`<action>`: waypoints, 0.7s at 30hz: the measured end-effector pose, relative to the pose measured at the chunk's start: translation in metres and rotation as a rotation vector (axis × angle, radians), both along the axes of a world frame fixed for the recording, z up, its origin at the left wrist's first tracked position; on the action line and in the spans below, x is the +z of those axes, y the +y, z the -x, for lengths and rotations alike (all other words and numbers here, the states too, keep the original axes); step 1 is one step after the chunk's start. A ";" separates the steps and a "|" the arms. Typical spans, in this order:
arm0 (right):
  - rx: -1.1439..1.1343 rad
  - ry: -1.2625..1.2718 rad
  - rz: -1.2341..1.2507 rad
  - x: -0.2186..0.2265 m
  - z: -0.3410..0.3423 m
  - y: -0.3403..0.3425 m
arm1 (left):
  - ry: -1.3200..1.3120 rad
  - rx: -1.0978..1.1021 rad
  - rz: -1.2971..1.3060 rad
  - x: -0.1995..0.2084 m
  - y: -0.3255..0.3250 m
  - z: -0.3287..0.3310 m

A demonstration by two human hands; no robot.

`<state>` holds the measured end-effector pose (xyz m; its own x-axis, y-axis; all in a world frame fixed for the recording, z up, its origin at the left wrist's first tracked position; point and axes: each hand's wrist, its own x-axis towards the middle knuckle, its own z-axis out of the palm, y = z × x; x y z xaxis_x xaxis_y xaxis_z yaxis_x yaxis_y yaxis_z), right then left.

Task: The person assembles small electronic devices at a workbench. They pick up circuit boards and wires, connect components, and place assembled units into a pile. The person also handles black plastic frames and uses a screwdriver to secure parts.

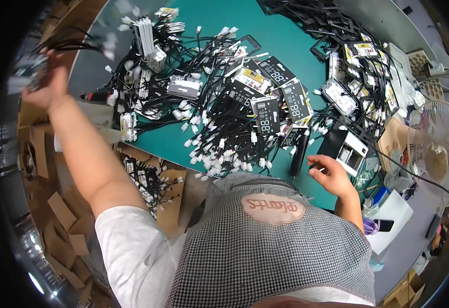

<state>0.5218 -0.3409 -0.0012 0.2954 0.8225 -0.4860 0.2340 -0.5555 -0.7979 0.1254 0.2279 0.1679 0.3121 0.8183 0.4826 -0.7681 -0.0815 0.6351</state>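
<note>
My left hand (pixel 52 84) is raised at the far left, off the table's edge. Its fingers are closed around a bundle of wired modules (pixel 29 74), smeared by motion, with black wires and white plugs trailing right. My right hand (pixel 332 177) hovers by the table's near right edge, fingers loosely bent and apart, holding nothing. Close to it lie a black stick-shaped tool (pixel 300 154) and a black-and-white box-shaped device (pixel 352 152). At mid-table, several black display panels (pixel 268 115) rest on a heap of black wires with white connectors (pixel 224 149).
More wired modules (pixel 340 95) and black frames (pixel 306 20) crowd the green table's (pixel 168 143) right side. A stack of white modules (pixel 145 36) stands at the back left. Beyond the right edge is a fan (pixel 437 154). Cardboard boxes (pixel 62 210) fill the lower left floor.
</note>
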 end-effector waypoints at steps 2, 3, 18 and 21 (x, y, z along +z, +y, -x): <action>-0.036 0.036 0.024 0.000 0.003 -0.005 | 0.324 0.340 0.065 0.022 0.025 0.006; -0.048 0.058 0.020 -0.003 0.004 -0.003 | 0.511 0.402 0.132 0.033 0.019 -0.007; 0.050 -0.506 -0.824 0.086 0.017 0.124 | 0.293 -0.792 0.149 -0.030 -0.230 -0.171; 0.018 -0.626 -0.882 0.096 0.034 0.148 | 0.102 -0.973 0.265 -0.052 -0.265 -0.191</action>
